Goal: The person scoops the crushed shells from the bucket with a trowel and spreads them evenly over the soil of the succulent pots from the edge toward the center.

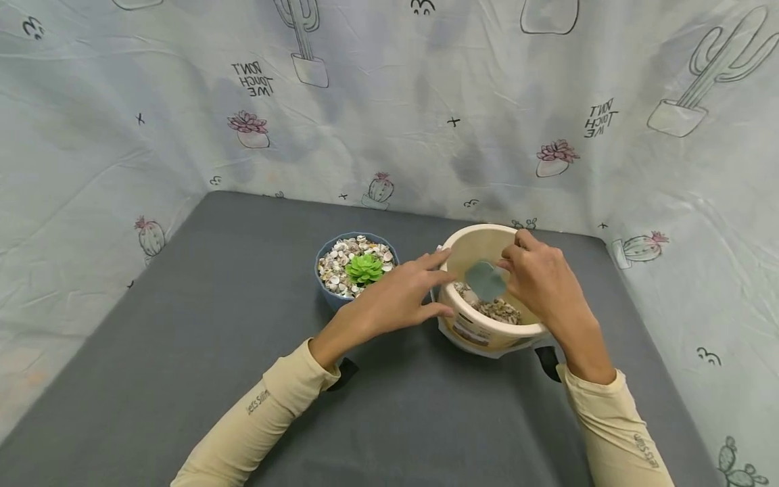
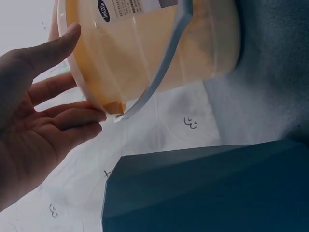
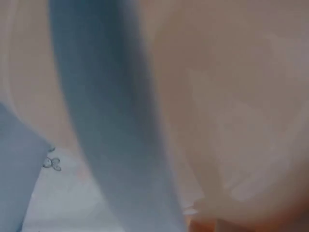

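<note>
A cream bucket [image 1: 496, 329] stands on the grey surface, with shells and small stones [image 1: 500, 311] at its bottom. My right hand [image 1: 544, 277] is over its right rim, fingers curled and pinching a grey-green scoop [image 1: 485, 281] inside the bucket. How the fingers wrap its handle is hidden. At the left rim, my left hand [image 1: 404, 294] has its fingers spread. The left wrist view shows that hand's fingertips [image 2: 94, 116] at the rim of the bucket. In the right wrist view a blurred blue-grey band [image 3: 111, 116] crosses the cream wall.
Left of the bucket, partly behind my left hand, stands a blue pot [image 1: 331, 296] of shells with a green succulent [image 1: 364, 269]. The bucket's grey handle [image 2: 161, 72] hangs down its side. A cactus-printed white curtain [image 1: 414, 88] surrounds the grey tabletop [image 1: 201, 325].
</note>
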`<state>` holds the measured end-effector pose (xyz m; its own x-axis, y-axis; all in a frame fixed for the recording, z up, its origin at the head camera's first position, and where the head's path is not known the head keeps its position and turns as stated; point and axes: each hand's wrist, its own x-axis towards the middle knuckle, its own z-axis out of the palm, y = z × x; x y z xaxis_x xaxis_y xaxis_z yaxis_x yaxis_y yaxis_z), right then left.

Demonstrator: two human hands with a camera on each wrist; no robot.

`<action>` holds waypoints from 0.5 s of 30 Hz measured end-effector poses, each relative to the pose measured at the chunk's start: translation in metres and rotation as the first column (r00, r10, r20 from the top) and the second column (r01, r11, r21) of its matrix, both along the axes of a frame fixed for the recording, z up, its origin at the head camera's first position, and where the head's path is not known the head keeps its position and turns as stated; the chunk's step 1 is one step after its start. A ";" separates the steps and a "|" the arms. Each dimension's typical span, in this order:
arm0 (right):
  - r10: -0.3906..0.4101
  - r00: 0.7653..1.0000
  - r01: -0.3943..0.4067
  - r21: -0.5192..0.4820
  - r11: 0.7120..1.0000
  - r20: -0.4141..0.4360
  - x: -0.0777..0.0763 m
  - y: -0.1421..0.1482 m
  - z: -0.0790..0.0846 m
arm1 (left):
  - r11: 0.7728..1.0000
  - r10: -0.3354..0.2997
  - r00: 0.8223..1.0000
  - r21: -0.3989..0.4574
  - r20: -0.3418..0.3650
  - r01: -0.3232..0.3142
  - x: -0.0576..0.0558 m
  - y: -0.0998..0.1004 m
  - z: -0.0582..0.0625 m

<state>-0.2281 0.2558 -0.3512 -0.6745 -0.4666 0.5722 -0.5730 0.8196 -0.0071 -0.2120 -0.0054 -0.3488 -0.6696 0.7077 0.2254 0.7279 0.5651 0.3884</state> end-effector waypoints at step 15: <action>-0.145 0.866 0.339 -0.348 0.874 0.479 -0.003 0.009 0.018 | 0.998 -0.041 0.999 0.040 0.034 0.039 0.002 -0.003 -0.003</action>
<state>-0.2310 0.2650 -0.3331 -0.9528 -0.0450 0.3001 -0.2158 0.7959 -0.5656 -0.2098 -0.0086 -0.3514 -0.6489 0.7251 0.2305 0.7353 0.5198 0.4349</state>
